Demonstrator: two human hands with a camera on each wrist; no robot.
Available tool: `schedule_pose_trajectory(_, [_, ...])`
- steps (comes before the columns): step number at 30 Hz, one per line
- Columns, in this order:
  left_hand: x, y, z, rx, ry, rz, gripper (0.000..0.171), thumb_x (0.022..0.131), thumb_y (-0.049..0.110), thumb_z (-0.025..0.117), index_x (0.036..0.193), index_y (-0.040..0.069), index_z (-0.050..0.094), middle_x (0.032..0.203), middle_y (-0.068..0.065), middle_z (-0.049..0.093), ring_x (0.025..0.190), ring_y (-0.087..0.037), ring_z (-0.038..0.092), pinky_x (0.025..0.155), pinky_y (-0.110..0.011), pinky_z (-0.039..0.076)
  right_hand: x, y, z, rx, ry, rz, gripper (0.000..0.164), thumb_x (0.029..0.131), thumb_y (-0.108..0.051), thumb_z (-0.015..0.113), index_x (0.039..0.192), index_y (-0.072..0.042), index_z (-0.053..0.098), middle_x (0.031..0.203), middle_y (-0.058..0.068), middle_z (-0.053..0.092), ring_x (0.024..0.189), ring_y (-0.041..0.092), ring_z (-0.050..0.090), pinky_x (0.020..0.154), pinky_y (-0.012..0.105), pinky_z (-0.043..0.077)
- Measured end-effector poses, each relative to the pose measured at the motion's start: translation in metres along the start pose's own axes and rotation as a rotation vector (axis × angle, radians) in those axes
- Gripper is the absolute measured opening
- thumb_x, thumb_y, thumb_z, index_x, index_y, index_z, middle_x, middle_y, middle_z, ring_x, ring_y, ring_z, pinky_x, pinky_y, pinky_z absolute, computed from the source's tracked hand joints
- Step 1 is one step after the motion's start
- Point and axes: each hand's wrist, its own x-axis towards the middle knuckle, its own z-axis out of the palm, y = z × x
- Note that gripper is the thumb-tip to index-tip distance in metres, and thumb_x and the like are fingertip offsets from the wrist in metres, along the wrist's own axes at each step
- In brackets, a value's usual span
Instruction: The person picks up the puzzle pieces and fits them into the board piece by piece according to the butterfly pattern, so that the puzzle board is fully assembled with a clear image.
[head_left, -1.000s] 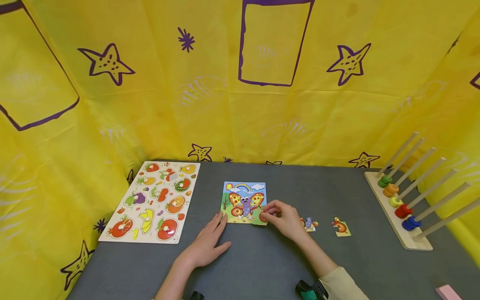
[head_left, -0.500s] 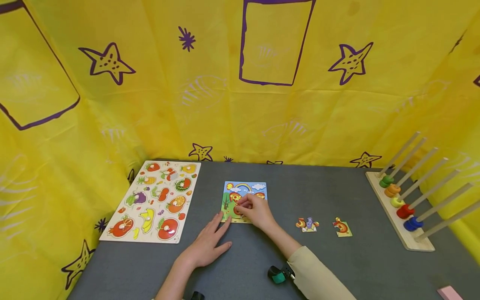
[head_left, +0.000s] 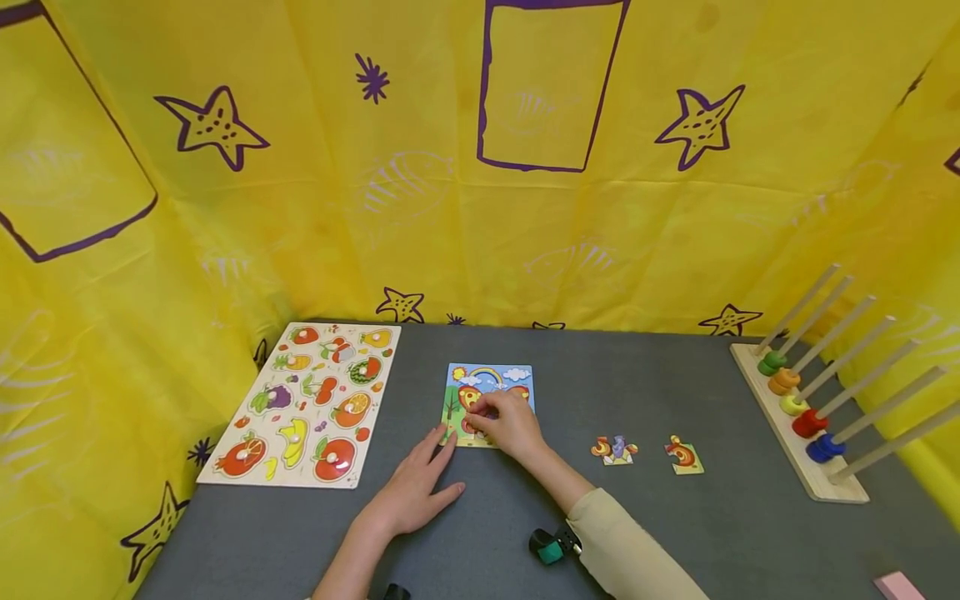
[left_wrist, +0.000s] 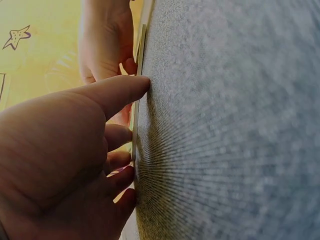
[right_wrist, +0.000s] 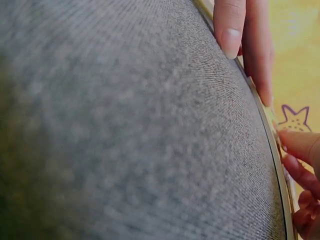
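Note:
A square butterfly jigsaw puzzle (head_left: pixel 516 375) lies flat on the dark table, its upper part showing sun, rainbow and clouds. My right hand (head_left: pixel 510 425) is over its lower middle and hides much of the butterfly. Thumb and forefinger pinch a small puzzle piece (head_left: pixel 467 427) at the lower left, mostly covered by the fingers. My left hand (head_left: pixel 408 492) rests on the table with straight fingers, tips at the puzzle's lower-left corner. In the left wrist view, the left hand (left_wrist: pixel 65 145) has its fingers against the thin board edge (left_wrist: pixel 135 117).
Two loose puzzle pieces, a purple-and-orange one (head_left: pixel 615 450) and an orange one (head_left: pixel 684 456), lie right of the puzzle. A wooden fruit board (head_left: pixel 300 408) is at the left. A peg stand (head_left: pixel 813 450) with coloured rings stands at the right. A pink block (head_left: pixel 897 586) lies near the front.
My right hand has moved left with the piece, from the puzzle's lower-right corner to its lower left, and lowered slightly there. The left hand has stayed nearly in place.

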Motion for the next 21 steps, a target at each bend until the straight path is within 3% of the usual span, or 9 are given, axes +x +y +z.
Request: schedule_pose_trajectory(21, [0.0012, 0.0033, 0.0003, 0.025, -0.015, -0.049, 0.072, 0.093, 0.035, 0.065, 0.149, 0.0, 0.036, 0.158, -0.018, 0.023, 0.143, -0.04, 0.022, 0.109, -0.06, 0.026, 0.0068, -0.0055, -0.0004, -0.006, -0.044, 0.119, 0.015, 0.081, -0.025, 0.08, 0.076, -0.016, 0.07, 0.069, -0.009, 0.06, 0.064, 0.006, 0.051, 0.057, 0.023, 0.04])
